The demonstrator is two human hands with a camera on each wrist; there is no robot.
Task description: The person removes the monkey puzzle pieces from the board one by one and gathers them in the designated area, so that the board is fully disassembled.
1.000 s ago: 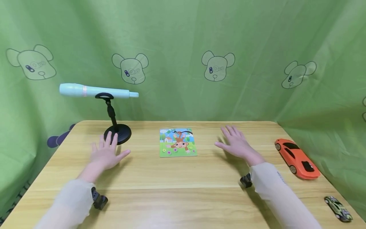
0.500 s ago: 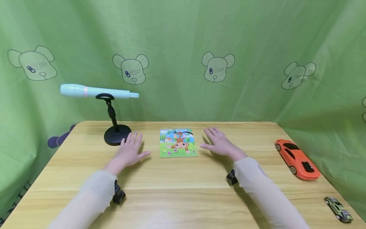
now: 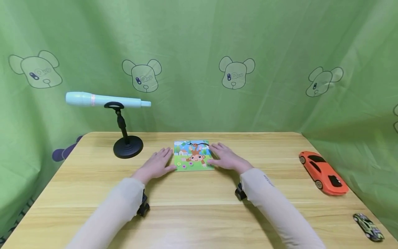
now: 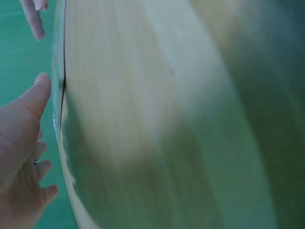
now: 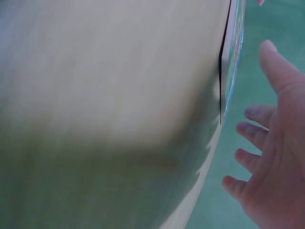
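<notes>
A square picture board (image 3: 193,157) with a cartoon monkey lies flat on the wooden table between my two hands. My left hand (image 3: 157,164) is at its left edge, fingers extended and thumb near the lower left corner. On the other side, my right hand (image 3: 228,158) has its fingertips over the board's right edge in the head view. In the right wrist view the fingers of the right hand (image 5: 274,143) are spread, apart from the board (image 5: 233,57). The left wrist view has the left hand (image 4: 21,152) with its thumb close to the board's edge (image 4: 58,86). Neither hand grips anything.
A light blue toy microphone (image 3: 105,100) rests on a black stand (image 3: 128,147) at the back left of the table (image 3: 192,221). An orange toy car (image 3: 323,173) and a small camouflage toy car (image 3: 368,227) sit along the right side. Green curtain (image 3: 192,41) hangs behind.
Both hands have moved inward toward the picture board, the left hand rightward from near the stand and the right hand leftward. The board has stayed in place.
</notes>
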